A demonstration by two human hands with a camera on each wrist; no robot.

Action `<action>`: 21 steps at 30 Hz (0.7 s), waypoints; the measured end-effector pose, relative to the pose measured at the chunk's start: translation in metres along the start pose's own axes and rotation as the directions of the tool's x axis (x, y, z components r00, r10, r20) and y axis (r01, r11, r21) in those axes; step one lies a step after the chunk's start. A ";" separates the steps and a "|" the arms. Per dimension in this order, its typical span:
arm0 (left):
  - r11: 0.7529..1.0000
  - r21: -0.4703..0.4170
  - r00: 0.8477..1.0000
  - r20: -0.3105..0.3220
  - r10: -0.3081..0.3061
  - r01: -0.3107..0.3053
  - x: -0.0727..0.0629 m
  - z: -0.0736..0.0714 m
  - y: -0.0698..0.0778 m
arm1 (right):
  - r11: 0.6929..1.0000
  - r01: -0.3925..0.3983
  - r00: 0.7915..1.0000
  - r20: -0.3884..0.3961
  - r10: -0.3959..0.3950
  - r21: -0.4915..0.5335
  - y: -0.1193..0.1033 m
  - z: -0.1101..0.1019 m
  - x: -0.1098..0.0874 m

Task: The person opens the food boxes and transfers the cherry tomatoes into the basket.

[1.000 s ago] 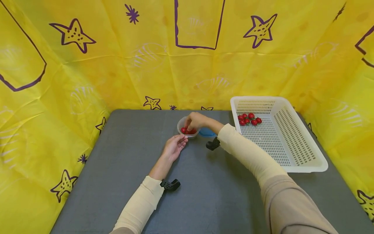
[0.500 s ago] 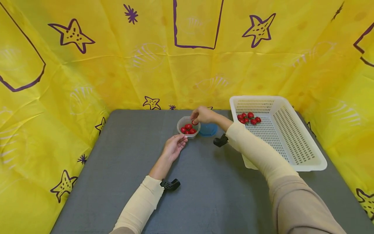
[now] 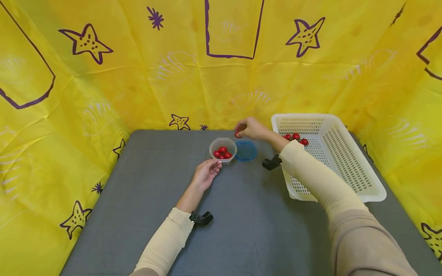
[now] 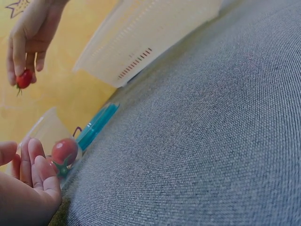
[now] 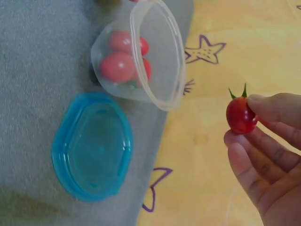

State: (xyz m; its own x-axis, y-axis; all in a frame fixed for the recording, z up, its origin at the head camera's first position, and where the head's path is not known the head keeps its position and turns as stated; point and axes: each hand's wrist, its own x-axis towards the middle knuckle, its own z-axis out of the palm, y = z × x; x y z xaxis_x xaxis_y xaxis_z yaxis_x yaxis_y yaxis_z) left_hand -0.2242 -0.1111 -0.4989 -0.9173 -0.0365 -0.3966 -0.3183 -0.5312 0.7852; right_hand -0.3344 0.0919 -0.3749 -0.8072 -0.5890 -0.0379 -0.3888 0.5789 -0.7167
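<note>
While our left hand [image 3: 204, 174] pinches the tub [image 3: 220, 142], our right hand [image 3: 253, 128] holds a tomato [image 5: 240, 116], likely mid-transfer, next needing gentle release.

A yellow cloth [image 3: 138, 88] hangs behind the worktop [image 3: 134, 184] and along its left and right sides. Purple-outlined, dotted starfish [image 3: 89, 43] are printed on it, two of them high on the back panel and others lower down, near the worktop's edges. Small spiky bursts [image 3: 155, 18] and faint, pale fish [image 3: 176, 65] show between them. Creases cross the cloth. The worktop is grey, and the left wrist view shows a fine, ribbed weave on its surface.
</note>
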 end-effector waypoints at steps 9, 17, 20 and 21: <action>1.000 0.013 1.000 -0.008 0.003 -0.003 -0.001 -0.001 0.000 | 0.999 -0.020 0.995 -0.099 0.016 -0.037 0.007 -0.021 -0.012; 0.999 0.030 0.999 -0.032 0.013 -0.012 -0.001 -0.001 0.001 | 0.994 -0.107 0.977 -0.190 0.101 -0.019 0.021 -0.040 -0.026; 0.999 0.043 0.999 -0.027 0.019 -0.018 -0.001 0.000 0.001 | 0.991 -0.131 0.969 -0.211 0.128 0.001 0.028 -0.048 -0.034; 0.999 0.046 0.999 -0.024 0.021 -0.019 -0.001 0.000 0.001 | 0.990 -0.138 0.967 -0.217 0.137 0.013 0.030 -0.051 -0.036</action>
State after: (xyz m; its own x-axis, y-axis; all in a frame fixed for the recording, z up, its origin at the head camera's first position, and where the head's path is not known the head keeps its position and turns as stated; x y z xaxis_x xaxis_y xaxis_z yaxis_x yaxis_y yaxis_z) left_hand -0.2234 -0.1118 -0.4977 -0.9176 -0.0679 -0.3917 -0.3110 -0.4912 0.8136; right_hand -0.3394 0.1597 -0.3597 -0.9298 -0.3677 0.0158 -0.2681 0.6472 -0.7136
